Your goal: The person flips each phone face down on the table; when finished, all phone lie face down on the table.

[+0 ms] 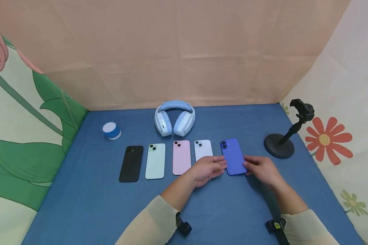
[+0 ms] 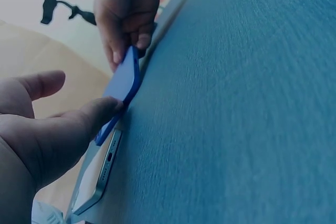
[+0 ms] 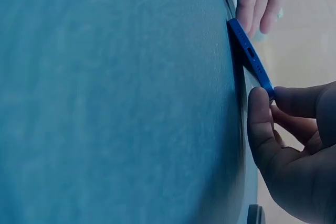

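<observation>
A blue-purple smartphone (image 1: pixel 234 157) lies back up at the right end of a row of phones, its two camera lenses at the upper left. My right hand (image 1: pixel 262 169) pinches its lower right edge between thumb and fingers. In the right wrist view that side of the phone (image 3: pixel 251 53) is tilted up, and the charging port shows on its bottom edge. On the opposite side, my left hand (image 1: pixel 206 170) has its fingers extended, with fingertips right at the phone's left edge. Just left of it, a white phone (image 1: pixel 203 149) is partly hidden behind the left hand.
Farther left lie a pink phone (image 1: pixel 181 157), a pale green phone (image 1: pixel 155 161) and a black phone (image 1: pixel 131 163). Light blue headphones (image 1: pixel 175 118) stand behind the row. A blue-and-white round container (image 1: pixel 111 131) sits at left, a black stand (image 1: pixel 280 145) at right on the blue tabletop (image 1: pixel 89 197).
</observation>
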Available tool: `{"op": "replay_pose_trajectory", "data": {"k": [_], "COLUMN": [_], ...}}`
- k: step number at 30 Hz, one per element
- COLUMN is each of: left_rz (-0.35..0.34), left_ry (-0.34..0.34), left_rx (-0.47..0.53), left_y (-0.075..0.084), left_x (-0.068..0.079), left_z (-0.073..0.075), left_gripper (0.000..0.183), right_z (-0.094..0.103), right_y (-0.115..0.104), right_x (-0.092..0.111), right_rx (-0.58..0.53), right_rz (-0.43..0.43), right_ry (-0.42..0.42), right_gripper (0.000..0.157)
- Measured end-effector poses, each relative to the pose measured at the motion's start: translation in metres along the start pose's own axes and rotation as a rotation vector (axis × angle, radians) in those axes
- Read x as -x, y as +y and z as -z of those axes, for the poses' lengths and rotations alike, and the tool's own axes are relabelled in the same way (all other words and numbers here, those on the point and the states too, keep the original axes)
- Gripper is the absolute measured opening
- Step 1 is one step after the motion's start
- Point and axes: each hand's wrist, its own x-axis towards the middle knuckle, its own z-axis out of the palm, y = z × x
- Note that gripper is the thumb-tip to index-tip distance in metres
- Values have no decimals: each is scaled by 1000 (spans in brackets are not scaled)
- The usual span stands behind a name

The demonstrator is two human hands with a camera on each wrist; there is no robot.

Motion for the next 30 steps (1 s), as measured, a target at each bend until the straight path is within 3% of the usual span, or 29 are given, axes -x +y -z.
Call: {"op": "replay_pose_trajectory", "data": {"k": [7,19,30], "left_rz": [-10,-14,-24], "left_ry": [16,50,28], "left_rx": [-9,-60,-64], "left_y": [2,5,5], "left_x": [4,9,11], "left_z": [6,15,19], "left_gripper": [52,55,57], "right_z": [-7,-17,-21], "right_y": [-7,-18,-25], "right_x": [-2,-10,-11], "right_rx": [78,120,172], "right_rz": [-12,15,-8], "right_ry": [-3,-49,-47], "right_gripper": [48,48,46]}}
